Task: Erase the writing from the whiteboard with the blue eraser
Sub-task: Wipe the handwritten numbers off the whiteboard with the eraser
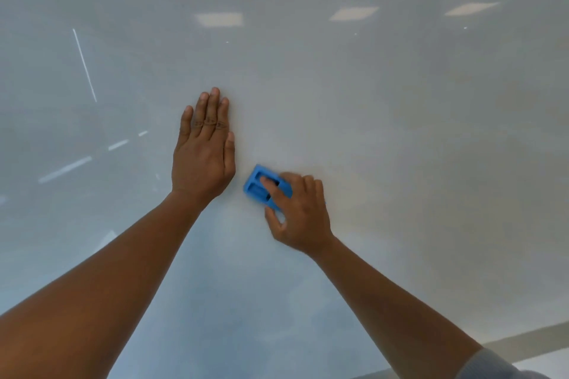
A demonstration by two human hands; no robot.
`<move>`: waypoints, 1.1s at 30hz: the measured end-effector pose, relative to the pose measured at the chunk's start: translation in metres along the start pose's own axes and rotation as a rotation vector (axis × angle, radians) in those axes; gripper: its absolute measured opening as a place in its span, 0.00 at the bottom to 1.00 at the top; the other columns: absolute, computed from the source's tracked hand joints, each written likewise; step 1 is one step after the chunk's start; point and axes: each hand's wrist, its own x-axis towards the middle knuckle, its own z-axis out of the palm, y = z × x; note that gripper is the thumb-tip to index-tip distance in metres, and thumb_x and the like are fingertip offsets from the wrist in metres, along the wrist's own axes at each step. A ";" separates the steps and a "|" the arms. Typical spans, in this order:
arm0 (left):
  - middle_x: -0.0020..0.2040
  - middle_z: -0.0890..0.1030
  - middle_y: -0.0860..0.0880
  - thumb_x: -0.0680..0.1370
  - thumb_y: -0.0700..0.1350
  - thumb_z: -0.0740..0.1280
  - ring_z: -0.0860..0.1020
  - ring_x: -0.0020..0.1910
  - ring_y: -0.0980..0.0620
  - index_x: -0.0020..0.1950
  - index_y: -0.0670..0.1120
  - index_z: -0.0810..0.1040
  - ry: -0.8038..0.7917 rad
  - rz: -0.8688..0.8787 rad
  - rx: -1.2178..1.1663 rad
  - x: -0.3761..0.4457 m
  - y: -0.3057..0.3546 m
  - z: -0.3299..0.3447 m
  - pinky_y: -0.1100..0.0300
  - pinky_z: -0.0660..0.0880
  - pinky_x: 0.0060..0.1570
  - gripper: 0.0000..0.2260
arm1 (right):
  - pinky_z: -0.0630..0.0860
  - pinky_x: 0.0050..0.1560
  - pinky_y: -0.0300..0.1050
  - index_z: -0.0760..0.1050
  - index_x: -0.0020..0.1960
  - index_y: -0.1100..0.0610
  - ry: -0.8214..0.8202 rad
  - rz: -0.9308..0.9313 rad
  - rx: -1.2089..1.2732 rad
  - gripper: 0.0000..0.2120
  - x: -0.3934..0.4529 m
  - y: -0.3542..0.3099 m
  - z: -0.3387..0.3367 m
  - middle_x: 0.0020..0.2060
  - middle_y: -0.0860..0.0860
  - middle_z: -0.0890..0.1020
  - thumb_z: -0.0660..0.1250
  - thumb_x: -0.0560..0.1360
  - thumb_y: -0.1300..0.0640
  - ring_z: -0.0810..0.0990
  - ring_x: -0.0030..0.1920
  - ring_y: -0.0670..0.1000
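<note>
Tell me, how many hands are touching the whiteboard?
2. The left hand lies flat on the whiteboard, fingers spread upward. The right hand presses the blue eraser against it, just right of the left hand.

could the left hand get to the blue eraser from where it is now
Probably yes. The left hand lies flat and empty on the whiteboard, just beside the blue eraser with only bare board between, though the right hand already grips the eraser's far end.

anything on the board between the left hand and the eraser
Nothing: in the head view only a narrow strip of bare whiteboard separates the flat left hand from the blue eraser, which the right hand holds.
</note>
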 end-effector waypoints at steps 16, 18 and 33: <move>0.82 0.54 0.42 0.84 0.45 0.52 0.51 0.82 0.46 0.81 0.39 0.55 -0.012 -0.013 0.007 -0.002 -0.015 -0.006 0.48 0.48 0.80 0.26 | 0.72 0.43 0.55 0.75 0.66 0.58 0.043 -0.085 -0.020 0.26 0.096 -0.006 -0.008 0.49 0.58 0.75 0.70 0.71 0.50 0.72 0.47 0.58; 0.82 0.54 0.42 0.84 0.46 0.51 0.50 0.82 0.46 0.81 0.39 0.55 -0.004 -0.044 0.013 0.000 -0.017 -0.007 0.48 0.47 0.80 0.26 | 0.71 0.43 0.54 0.75 0.66 0.58 0.067 -0.028 -0.059 0.26 0.114 -0.003 -0.012 0.49 0.59 0.75 0.69 0.71 0.49 0.73 0.47 0.59; 0.82 0.53 0.43 0.84 0.47 0.48 0.49 0.82 0.47 0.82 0.40 0.53 0.042 -0.129 0.026 0.029 -0.048 -0.024 0.52 0.44 0.81 0.26 | 0.73 0.43 0.51 0.74 0.66 0.59 0.171 -0.002 -0.033 0.26 0.185 -0.015 -0.012 0.49 0.59 0.73 0.69 0.71 0.50 0.71 0.47 0.57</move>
